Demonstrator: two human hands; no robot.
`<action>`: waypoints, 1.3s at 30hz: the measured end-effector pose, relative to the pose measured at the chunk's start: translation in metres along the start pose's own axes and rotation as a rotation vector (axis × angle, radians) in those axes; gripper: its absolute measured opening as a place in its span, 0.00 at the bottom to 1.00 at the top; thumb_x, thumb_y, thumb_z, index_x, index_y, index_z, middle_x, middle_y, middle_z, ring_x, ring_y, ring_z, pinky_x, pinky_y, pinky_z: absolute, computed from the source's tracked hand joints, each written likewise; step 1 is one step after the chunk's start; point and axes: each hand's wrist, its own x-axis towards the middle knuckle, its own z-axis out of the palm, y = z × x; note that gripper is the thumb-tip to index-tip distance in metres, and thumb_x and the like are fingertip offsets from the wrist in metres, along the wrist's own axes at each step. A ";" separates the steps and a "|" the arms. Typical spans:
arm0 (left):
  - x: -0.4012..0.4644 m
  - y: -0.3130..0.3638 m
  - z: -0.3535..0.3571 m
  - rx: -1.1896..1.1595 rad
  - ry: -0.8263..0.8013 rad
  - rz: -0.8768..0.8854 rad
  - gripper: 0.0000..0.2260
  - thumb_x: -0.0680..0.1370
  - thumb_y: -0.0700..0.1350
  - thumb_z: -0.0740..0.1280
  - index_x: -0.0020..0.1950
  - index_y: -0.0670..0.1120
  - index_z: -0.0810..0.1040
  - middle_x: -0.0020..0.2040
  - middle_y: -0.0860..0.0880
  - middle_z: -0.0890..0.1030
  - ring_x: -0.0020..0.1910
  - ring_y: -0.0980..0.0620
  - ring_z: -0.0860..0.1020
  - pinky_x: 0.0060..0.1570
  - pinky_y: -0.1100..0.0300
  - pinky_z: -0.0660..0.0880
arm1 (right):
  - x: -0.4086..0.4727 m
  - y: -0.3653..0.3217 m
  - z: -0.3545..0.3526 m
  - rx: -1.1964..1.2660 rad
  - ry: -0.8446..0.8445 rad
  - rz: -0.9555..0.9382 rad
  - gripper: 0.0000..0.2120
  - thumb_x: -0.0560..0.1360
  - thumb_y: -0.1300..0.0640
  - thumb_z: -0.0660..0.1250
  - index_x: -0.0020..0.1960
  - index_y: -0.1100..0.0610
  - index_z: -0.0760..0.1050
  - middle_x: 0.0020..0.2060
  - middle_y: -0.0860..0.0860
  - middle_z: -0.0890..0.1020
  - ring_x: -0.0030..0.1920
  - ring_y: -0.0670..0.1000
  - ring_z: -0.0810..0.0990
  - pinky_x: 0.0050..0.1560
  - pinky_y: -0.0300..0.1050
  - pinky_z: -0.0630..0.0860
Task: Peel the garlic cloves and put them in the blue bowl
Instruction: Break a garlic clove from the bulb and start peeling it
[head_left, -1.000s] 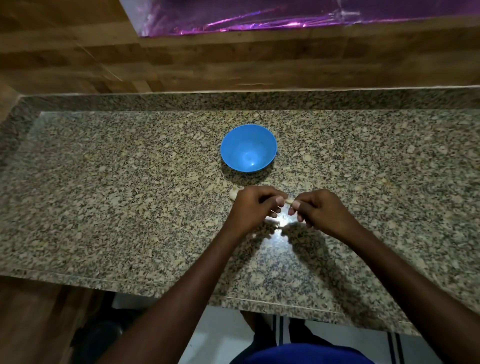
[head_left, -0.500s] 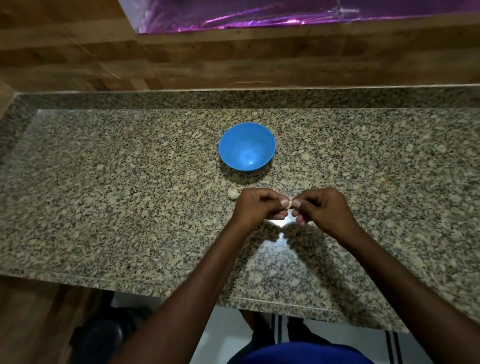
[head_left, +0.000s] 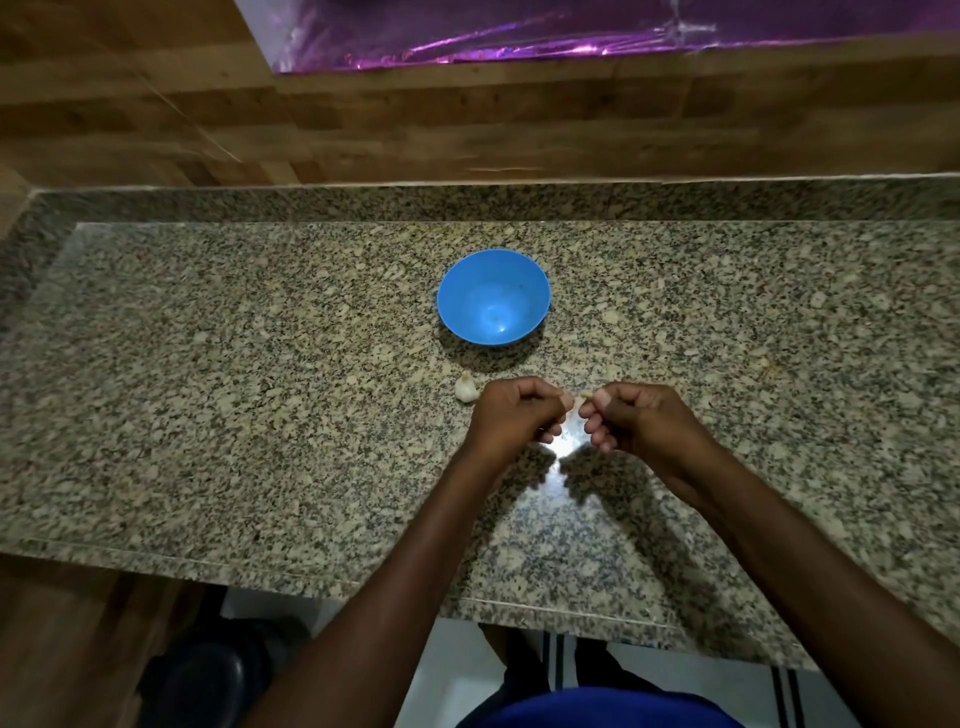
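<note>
A blue bowl stands on the granite counter, and nothing shows inside it. Just in front of it my left hand and my right hand are held close together, fingers curled. Between their fingertips I pinch a small pale garlic clove, mostly hidden by the fingers. A second garlic piece, white and unpeeled, lies on the counter right beside my left hand.
A wooden wall rises behind the counter, with a purple foil sheet above it. The counter's front edge runs under my forearms. A dark round object sits on the floor at lower left.
Both hands have shifted slightly and parted a little, still working the clove between their fingertips. The garlic piece beside my left hand shows more fully.
</note>
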 end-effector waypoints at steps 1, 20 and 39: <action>0.000 -0.003 -0.002 0.096 0.028 0.051 0.06 0.75 0.40 0.75 0.42 0.38 0.82 0.33 0.46 0.81 0.31 0.53 0.78 0.34 0.60 0.77 | 0.000 0.000 0.000 -0.034 0.022 -0.014 0.10 0.81 0.63 0.64 0.45 0.68 0.80 0.33 0.58 0.81 0.31 0.51 0.78 0.33 0.40 0.78; 0.003 0.006 0.000 0.010 -0.068 0.115 0.05 0.77 0.34 0.72 0.51 0.33 0.83 0.42 0.34 0.84 0.39 0.44 0.82 0.43 0.56 0.83 | -0.001 -0.004 -0.001 -0.240 -0.066 -0.045 0.11 0.81 0.60 0.65 0.44 0.67 0.78 0.33 0.58 0.81 0.31 0.53 0.77 0.31 0.42 0.74; -0.002 0.018 -0.005 -0.084 -0.148 -0.169 0.04 0.75 0.32 0.72 0.48 0.32 0.83 0.37 0.39 0.84 0.32 0.50 0.83 0.38 0.61 0.83 | -0.009 -0.011 -0.005 -0.701 -0.028 -0.251 0.14 0.79 0.59 0.66 0.34 0.57 0.78 0.25 0.49 0.77 0.25 0.46 0.73 0.28 0.38 0.67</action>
